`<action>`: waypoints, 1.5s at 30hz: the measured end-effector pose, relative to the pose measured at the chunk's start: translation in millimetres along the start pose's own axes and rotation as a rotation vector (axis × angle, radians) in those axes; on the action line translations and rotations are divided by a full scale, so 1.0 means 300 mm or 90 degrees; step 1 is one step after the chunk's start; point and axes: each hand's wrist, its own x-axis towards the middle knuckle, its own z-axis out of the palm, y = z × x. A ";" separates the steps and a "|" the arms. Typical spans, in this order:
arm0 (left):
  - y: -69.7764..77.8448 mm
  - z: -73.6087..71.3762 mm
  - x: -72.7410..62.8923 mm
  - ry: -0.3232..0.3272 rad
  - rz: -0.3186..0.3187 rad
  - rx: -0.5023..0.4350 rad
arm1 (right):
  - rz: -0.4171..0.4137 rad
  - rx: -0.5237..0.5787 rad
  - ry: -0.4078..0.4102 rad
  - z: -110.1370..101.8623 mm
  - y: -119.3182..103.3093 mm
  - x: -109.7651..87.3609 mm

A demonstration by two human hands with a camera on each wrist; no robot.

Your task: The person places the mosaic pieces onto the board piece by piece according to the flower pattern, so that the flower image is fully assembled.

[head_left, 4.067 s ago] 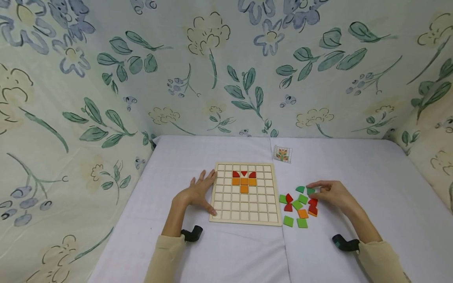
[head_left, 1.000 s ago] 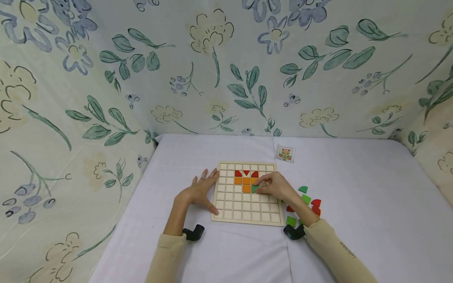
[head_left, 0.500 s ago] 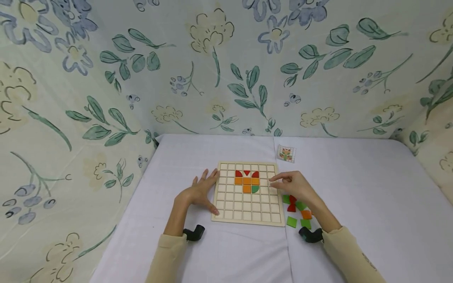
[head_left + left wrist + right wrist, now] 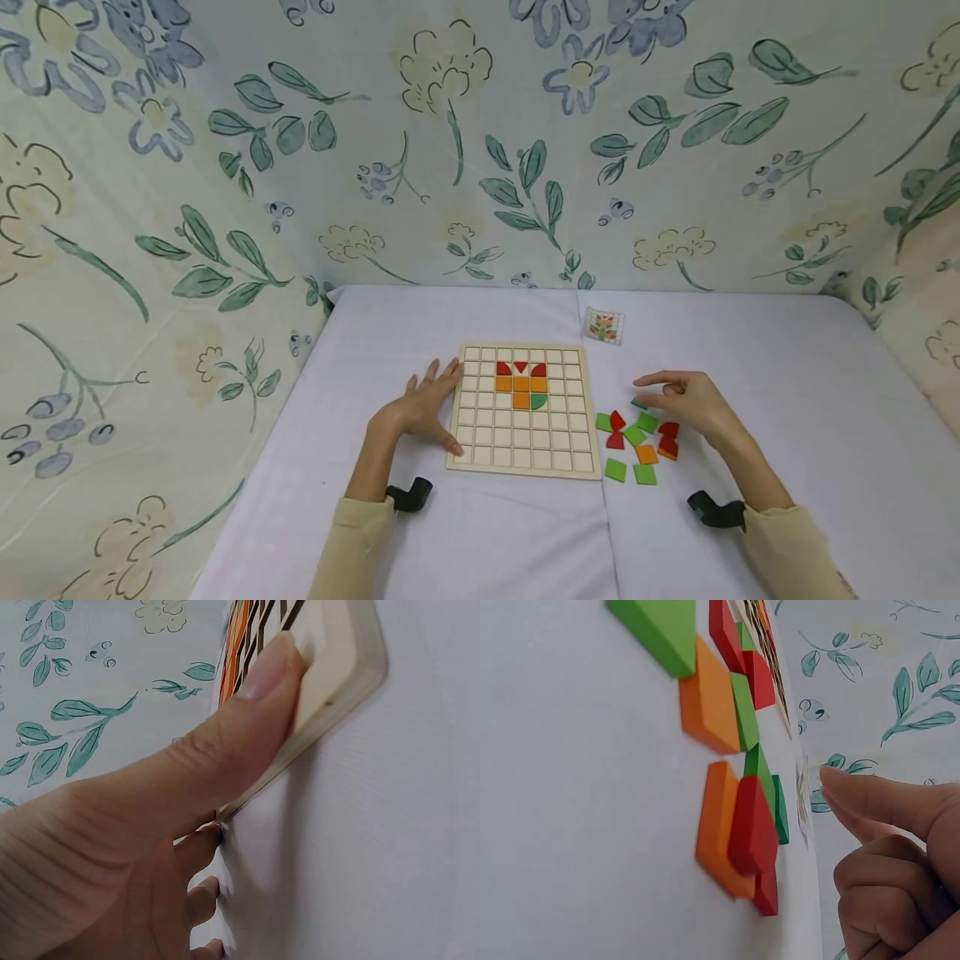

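Note:
My left hand [image 4: 420, 410] rests spread at the left side of a wooden grid board [image 4: 487, 473]. Its thumb [image 4: 266, 675] lies on the board's near corner, the other fingers against its side. Set in the board are red pieces [image 4: 538, 370], orange squares [image 4: 521, 401] and a dark green quarter-circle [image 4: 538, 402]. Over the loose tiles hovers my right hand [image 4: 697, 404], thumb and index finger apart, other fingers curled, nothing between them. Just below its fingertips a dark green tile [image 4: 639, 403] lies on the cloth, partly hidden in the head view.
Loose light green squares [image 4: 615, 471], red pieces [image 4: 615, 440] and an orange square [image 4: 647, 454] lie right of the board, some overlapping. Behind them is a small pattern card [image 4: 604, 326]. A white cloth [image 4: 450, 542] covers the table; floral fabric [image 4: 480, 150] stands around it.
My right hand took a dark green quarter-circle from the loose tiles, set it below the right orange square, let go and moved back right to the tiles. My left hand stayed at the board.

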 end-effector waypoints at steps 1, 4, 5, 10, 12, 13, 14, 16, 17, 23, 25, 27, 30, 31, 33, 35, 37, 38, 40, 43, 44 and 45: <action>0.000 -0.001 0.000 0.000 0.000 -0.001 | 0.005 -0.005 0.001 -0.003 0.008 -0.001; -0.001 0.000 -0.001 0.000 0.001 0.000 | 0.026 -0.017 0.007 -0.007 0.027 -0.005; -0.001 0.000 0.000 0.000 0.001 0.000 | 0.034 -0.019 0.009 -0.008 0.031 -0.007; -0.004 0.002 0.001 0.000 0.003 0.003 | 0.064 -0.015 0.012 -0.007 0.048 -0.007; -0.004 0.002 0.001 0.001 0.004 0.003 | 0.068 -0.012 0.009 -0.006 0.051 -0.005; -0.004 0.002 0.001 0.001 0.005 0.002 | 0.067 -0.012 0.008 -0.005 0.051 -0.004; -0.003 0.001 0.001 0.000 0.005 0.003 | 0.067 -0.013 0.006 -0.005 0.052 -0.002; -0.002 0.001 0.002 0.000 0.004 0.003 | 0.065 -0.013 0.004 -0.004 0.052 0.002; -0.002 0.001 0.002 0.000 0.004 0.002 | 0.064 -0.016 0.004 -0.003 0.052 0.003; 0.001 0.000 0.003 0.000 0.003 0.003 | 0.064 -0.036 0.025 -0.006 0.055 0.005; 0.002 0.000 0.003 -0.001 0.002 0.004 | 0.068 -0.038 0.035 -0.008 0.058 0.006; 0.003 -0.001 0.002 -0.001 0.002 0.003 | 0.070 -0.037 0.041 -0.010 0.062 0.007; 0.006 -0.004 0.000 -0.001 0.000 0.002 | 0.063 -0.030 0.037 -0.010 0.064 0.013; 0.006 -0.005 -0.001 -0.001 0.001 0.001 | 0.061 -0.028 0.034 -0.008 0.063 0.016; 0.006 -0.005 -0.002 0.000 0.002 0.001 | 0.055 -0.026 0.028 -0.005 0.060 0.022; 0.004 -0.005 -0.002 0.001 0.004 0.000 | 0.058 -0.024 0.018 -0.001 0.053 0.028; 0.003 -0.004 -0.002 0.002 0.006 -0.001 | 0.064 -0.019 0.009 0.005 0.048 0.034; 0.003 -0.004 -0.002 0.002 0.007 -0.001 | 0.066 -0.017 0.005 0.007 0.046 0.036; 0.002 -0.004 -0.002 0.003 0.007 -0.001 | 0.070 -0.016 -0.001 0.013 0.042 0.041; 0.003 -0.003 -0.002 0.003 0.007 -0.001 | 0.068 -0.011 -0.005 0.020 0.040 0.048; 0.002 -0.003 -0.001 0.003 0.007 -0.001 | 0.066 -0.006 -0.006 0.021 0.039 0.050; 0.002 -0.003 -0.001 0.002 0.007 -0.001 | 0.062 -0.001 -0.007 0.021 0.039 0.052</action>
